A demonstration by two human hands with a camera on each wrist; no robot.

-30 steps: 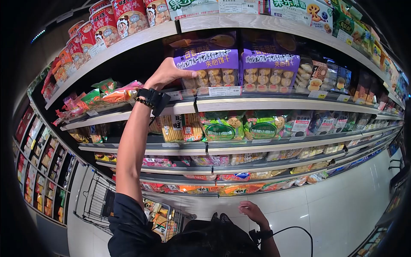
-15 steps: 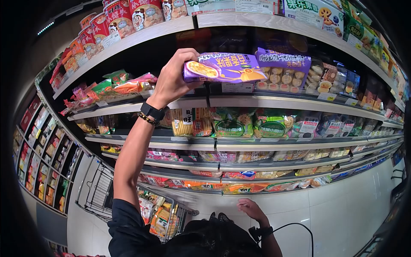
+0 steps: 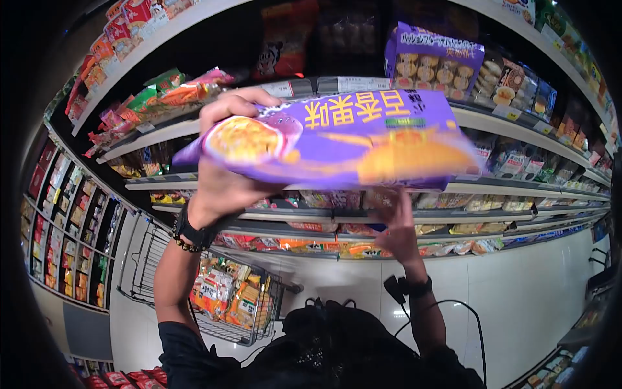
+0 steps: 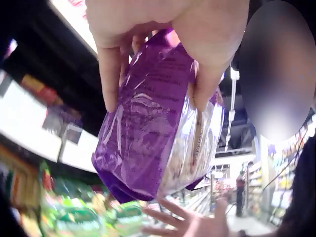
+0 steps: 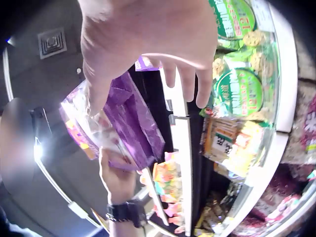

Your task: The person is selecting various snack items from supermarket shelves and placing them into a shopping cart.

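Note:
My left hand [image 3: 223, 191] grips one end of a purple bag of sandwich biscuits [image 3: 324, 139], thumb on one side and fingers on the other. The bag is held out in front of the shelves, a passion fruit picture and yellow lettering facing up. Through its clear side in the left wrist view, the contents show pale. Below the bag's other end is my right hand [image 3: 398, 236], its fingers extended. In the right wrist view the right fingers [image 5: 187, 81] are spread beside the bag, holding nothing. A matching purple bag [image 3: 440, 61] stands on the shelf.
Shelves of packaged snacks curve across the front, with price tags along the shelf edge [image 3: 363, 84]. A shopping cart [image 3: 249, 334] holding several packages stands at lower left. A cable [image 3: 479, 337] hangs from the right wrist. Tiled floor [image 3: 518, 272] extends to the right.
The left hand has taken the purple biscuit bag off the shelf, turned it and brought it closer. A gap shows where it stood. The right hand has risen toward the bag.

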